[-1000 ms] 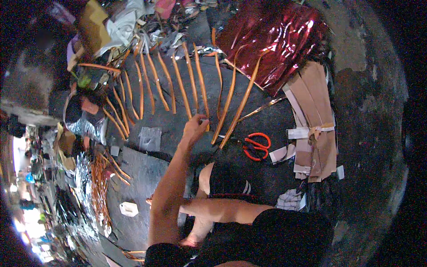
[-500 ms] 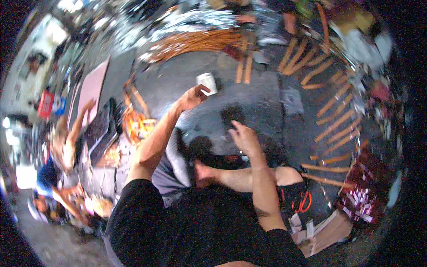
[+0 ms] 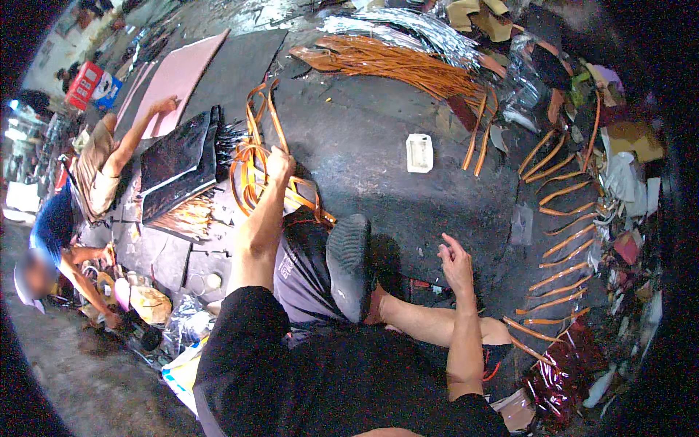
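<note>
My left hand is closed over a loose heap of tan leather straps on the dark floor mat. One strap runs down to its fingers; how many are in its grip is hidden. Over the mat, my right hand hovers with nothing in it, the index finger stretched out and the others loosely bent. A small white rectangular tray lies beyond both hands. Left of the heap rests a stack of black sheets with strips sticking out along its edge.
Tan straps lie in a curved row at the right. A long bundle of tan strips lies at the far side, beside shiny clear plastic. At the left, another person in blue works near a pink board.
The view has swung left, so the floor things appear further right. My left hand has gone from beside the white tray to the strap heap and closed there. My right hand stays empty.
</note>
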`<state>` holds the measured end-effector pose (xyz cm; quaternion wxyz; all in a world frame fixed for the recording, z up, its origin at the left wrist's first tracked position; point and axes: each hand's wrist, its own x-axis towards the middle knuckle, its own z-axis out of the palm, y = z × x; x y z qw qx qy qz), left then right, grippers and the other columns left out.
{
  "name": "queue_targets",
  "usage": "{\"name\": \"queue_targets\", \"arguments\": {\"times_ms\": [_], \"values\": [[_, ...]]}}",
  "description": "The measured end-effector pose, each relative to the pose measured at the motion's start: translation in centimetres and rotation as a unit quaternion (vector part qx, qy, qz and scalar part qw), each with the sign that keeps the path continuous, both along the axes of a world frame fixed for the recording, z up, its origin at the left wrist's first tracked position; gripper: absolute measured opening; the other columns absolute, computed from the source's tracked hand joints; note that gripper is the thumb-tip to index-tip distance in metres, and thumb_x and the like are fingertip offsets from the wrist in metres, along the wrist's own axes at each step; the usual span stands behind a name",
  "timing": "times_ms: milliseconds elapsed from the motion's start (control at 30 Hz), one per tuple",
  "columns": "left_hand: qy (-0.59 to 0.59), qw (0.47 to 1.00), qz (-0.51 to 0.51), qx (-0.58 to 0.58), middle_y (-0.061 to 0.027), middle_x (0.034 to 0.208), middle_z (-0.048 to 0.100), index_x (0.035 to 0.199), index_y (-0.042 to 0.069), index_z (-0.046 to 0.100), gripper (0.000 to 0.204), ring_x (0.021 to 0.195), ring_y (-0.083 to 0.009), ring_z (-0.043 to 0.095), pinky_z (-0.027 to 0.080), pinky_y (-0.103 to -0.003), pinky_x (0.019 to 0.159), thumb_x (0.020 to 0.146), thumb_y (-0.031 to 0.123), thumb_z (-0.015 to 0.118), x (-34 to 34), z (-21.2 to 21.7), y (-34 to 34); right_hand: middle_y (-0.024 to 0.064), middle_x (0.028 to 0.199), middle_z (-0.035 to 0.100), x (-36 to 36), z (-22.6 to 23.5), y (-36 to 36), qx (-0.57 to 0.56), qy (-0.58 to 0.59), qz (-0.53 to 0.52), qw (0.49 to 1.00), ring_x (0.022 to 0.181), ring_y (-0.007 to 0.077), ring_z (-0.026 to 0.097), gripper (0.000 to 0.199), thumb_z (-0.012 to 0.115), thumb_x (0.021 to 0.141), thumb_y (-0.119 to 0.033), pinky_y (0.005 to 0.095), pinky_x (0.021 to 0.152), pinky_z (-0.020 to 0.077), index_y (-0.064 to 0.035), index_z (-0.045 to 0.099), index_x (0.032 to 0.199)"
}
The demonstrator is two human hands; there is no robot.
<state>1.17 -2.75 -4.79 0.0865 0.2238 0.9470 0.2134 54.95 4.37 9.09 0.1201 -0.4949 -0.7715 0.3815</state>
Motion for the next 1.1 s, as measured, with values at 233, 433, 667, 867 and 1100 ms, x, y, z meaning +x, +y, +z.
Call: {"name": "queue_targets", "arguments": {"times_ms": [233,433,667,867,1100], "values": [[0.108,0.969,-0.096,0.200,-0.0248,0.091,0.066,0.099,0.001,0.063,0.034,0.091,-0.0354,0.065,0.049,-0.045,0.077,0.088,0.032,0.055,-1.0,16.5,3.8,0.0032,0.093,0.066,-5.9,3.2,0.8,-0.033,0.126,0.029,0.991,0.081,0.0094,0.061,0.034,0.057,0.095,-0.015,0.0242,0.065,0.0491,-0.0086,0.057,0.128],[-0.075,0.845,-0.523,0.083,-0.0092,0.068,0.062,0.091,0.002,0.064,0.021,0.062,-0.0184,0.059,0.045,-0.034,0.058,0.091,0.021,0.057,10.0,31.6,0.8,0.0153,0.128,0.056,-19.6,11.5,1.3,0.242,0.264,0.142,0.923,0.128,0.0307,0.045,0.055,0.067,0.087,-0.022,0.0399,0.108,0.0337,-0.0060,0.047,0.136],[-0.247,0.809,-0.531,0.063,-0.0050,0.067,0.061,0.087,0.002,0.065,0.014,0.065,-0.0123,0.058,0.044,-0.030,0.060,0.090,0.015,0.059,12.8,24.5,1.3,0.0004,0.074,0.050,-15.6,8.2,4.3,-0.095,0.246,0.251,0.931,0.071,0.0098,0.049,0.039,0.050,0.098,-0.014,0.0271,0.067,0.0446,-0.0119,0.047,0.136],[-0.322,0.815,-0.477,0.060,-0.0049,0.069,0.062,0.088,0.004,0.066,0.018,0.065,-0.0125,0.057,0.045,-0.030,0.061,0.092,0.019,0.057,13.4,12.7,4.3,0.0073,0.084,0.066,-2.7,3.4,12.1,-0.135,0.112,0.128,0.976,0.080,0.0153,0.064,0.036,0.058,0.091,-0.009,0.0309,0.075,0.0522,-0.0063,0.055,0.126],[-0.184,0.836,-0.511,0.083,-0.0178,0.076,0.065,0.096,0.010,0.063,0.011,0.073,-0.0372,0.065,0.050,-0.044,0.065,0.087,0.012,0.057,18.0,6.6,8.2,0.0084,0.102,0.062,-0.9,-2.3,15.7,0.302,-0.170,-0.043,0.937,0.102,0.0279,0.054,0.043,0.071,0.080,-0.031,0.0427,0.089,0.0415,-0.0140,0.062,0.119]]}}
